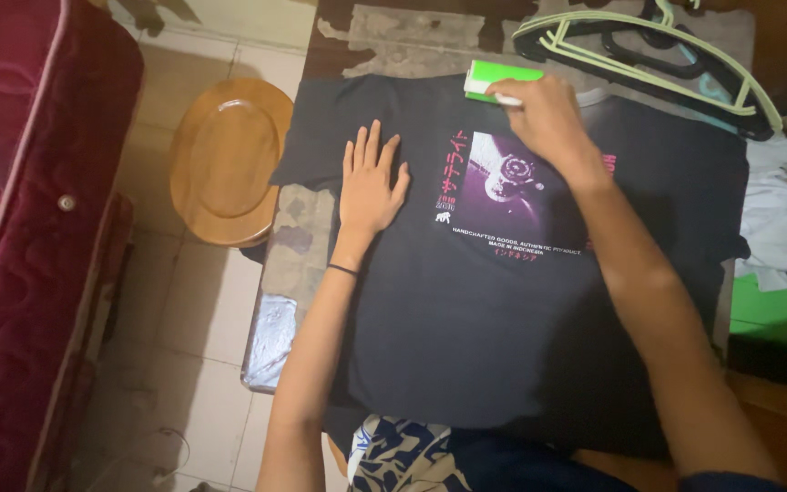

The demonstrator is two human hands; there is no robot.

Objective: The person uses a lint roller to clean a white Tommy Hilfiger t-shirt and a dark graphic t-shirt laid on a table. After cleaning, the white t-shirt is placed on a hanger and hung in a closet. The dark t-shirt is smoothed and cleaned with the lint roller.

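at twelve o'clock on the shirt, right hand (546,114) closed over a green and white block-shaped tool (499,80), fingers wrapped across its near end, tool pressed against the cloth at the collar edge. what kind of tool it is cannot be told from this view. right forearm runs down toward five o'clock, crossing the printed panel's right side.

left hand (371,182) at nine o'clock of the print, flat, fingers spread and pointing to twelve, palm down on the fabric, holding nothing. thin dark band (342,269) on the left wrist.

black t-shirt (466,346) laid flat, front up, collar toward twelve, hem toward six. chest print (503,191) sits between the two hands: purple picture with pink and white lettering around it. shirt covers most of a worn table (289,273) with patchy, peeling surface showing at nine and at twelve.

beyond the collar, at one o'clock, a bunch of clothes hangers (676,64), pale green and dark, lying on the table just past the tool. at three o'clock, pale crumpled cloth (785,219) with a green surface (776,314) below it.

at ten o'clock, off the table, a round wooden stool (225,164) on pale floor tiles. far at nine, a dark red quilted mattress (20,228). at six, patterned blue and white fabric (403,460) on the person's lap.
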